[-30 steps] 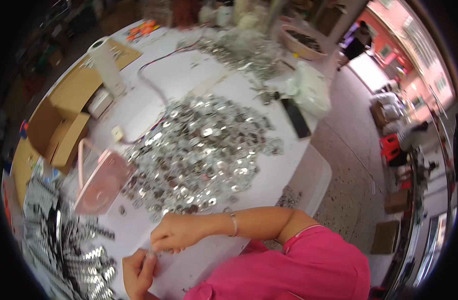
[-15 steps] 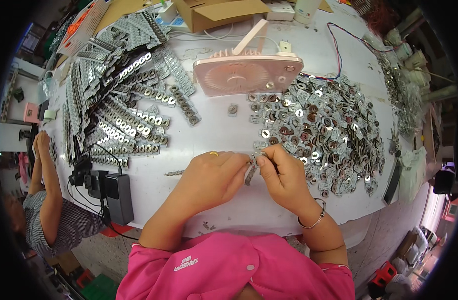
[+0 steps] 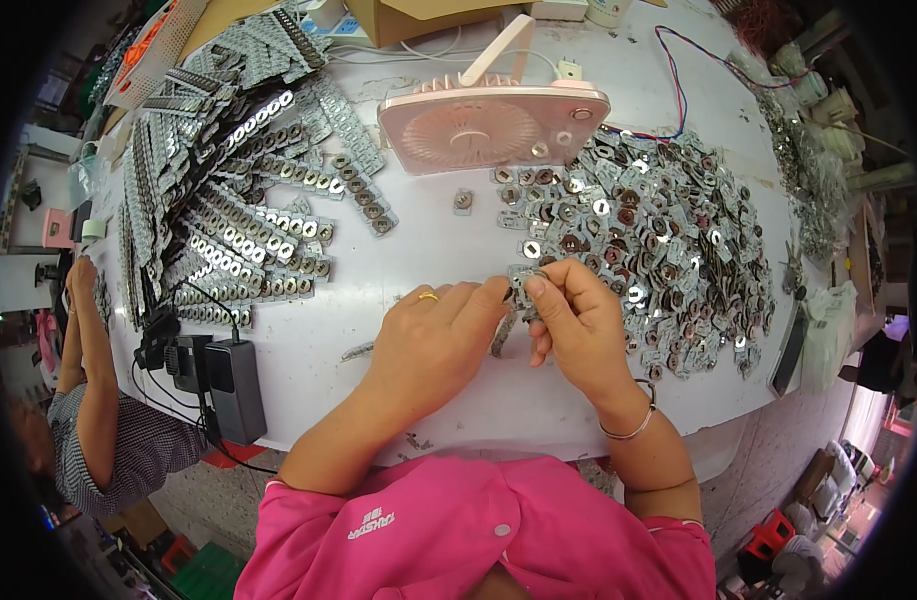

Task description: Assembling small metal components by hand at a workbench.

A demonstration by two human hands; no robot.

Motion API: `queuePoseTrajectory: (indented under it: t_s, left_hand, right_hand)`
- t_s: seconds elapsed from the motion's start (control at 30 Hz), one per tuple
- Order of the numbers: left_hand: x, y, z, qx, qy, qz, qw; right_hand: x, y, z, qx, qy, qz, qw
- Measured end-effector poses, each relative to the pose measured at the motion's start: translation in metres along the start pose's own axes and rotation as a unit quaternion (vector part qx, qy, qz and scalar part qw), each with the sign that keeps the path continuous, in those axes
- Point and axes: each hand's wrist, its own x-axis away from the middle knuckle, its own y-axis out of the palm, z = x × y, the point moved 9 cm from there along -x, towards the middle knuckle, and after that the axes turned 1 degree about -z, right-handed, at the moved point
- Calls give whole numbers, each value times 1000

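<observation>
My left hand [image 3: 428, 345], a ring on one finger, is closed with its fingertips on a strip of small metal pieces [image 3: 502, 333] that shows below them. A strip end [image 3: 357, 352] sticks out on the hand's left; whether it is the same strip is hidden. My right hand [image 3: 583, 325] pinches a small silver metal piece [image 3: 522, 283] between thumb and forefinger, up against the left fingertips. To the right spreads a heap of loose metal pieces with round discs [image 3: 668, 250]. Rows of similar pieces joined in strips [image 3: 243, 225] are piled at the left.
A pink fan [image 3: 488, 130] stands beyond my hands, with one loose piece [image 3: 463, 201] before it. A black power bank [image 3: 235, 390] with cables sits at the table's left edge. Another person's arm [image 3: 96, 370] is at the far left. A cardboard box [image 3: 418, 22] stands at the back.
Both hands have risen slightly away from me, and the right fingers have shifted on the small piece, which shows more now. The whole view has shifted a little.
</observation>
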Motion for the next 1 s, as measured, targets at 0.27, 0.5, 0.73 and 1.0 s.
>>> queuePoseTrajectory:
  t_s: [0.27, 0.5, 0.73, 1.0]
  left_hand:
    - [1, 4, -21, 28, -70, -125, 989]
    - [17, 17, -39, 222, -177, -217, 934]
    - [18, 20, -35, 419, -220, -269, 839]
    - [-2, -6, -15, 169, -41, -54, 983]
  right_hand:
    - [3, -20, -54, 309, -235, 85, 918]
    - [-1, 3, -16, 164, -8, -139, 977]
    - [8, 23, 1, 41, 72, -235, 968]
    - [2, 5, -14, 131, -87, -56, 986]
